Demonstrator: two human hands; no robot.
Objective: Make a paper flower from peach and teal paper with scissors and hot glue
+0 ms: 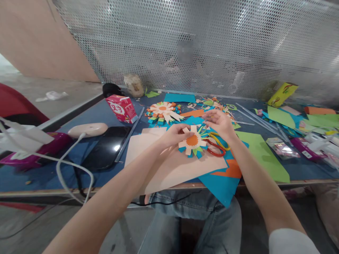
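My left hand [177, 135] pinches the left edge of a layered paper flower [192, 141] with an orange centre, peach petals and green and blue layers beneath. Just above and to the right of it, my right hand [217, 122] hovers with fingers bent and apart; I see nothing held in them. Scissors [218, 150] with red and yellow handles lie beside the flower, under the right hand, their blades hidden. Beneath are peach paper sheets [169, 173], a blue sheet [225, 190] and orange paper [233, 169]. A finished-looking paper rosette [162, 108] with peach ribbon tails lies behind the left hand.
A black phone [108, 148], a white corded device [87, 129] and a pink box [122, 108] stand left. Green paper [265, 155], clear sticks [265, 120] and a yellow packet [283, 94] are right. Paper scraps [212, 102] lie before the perforated metal panel [212, 46].
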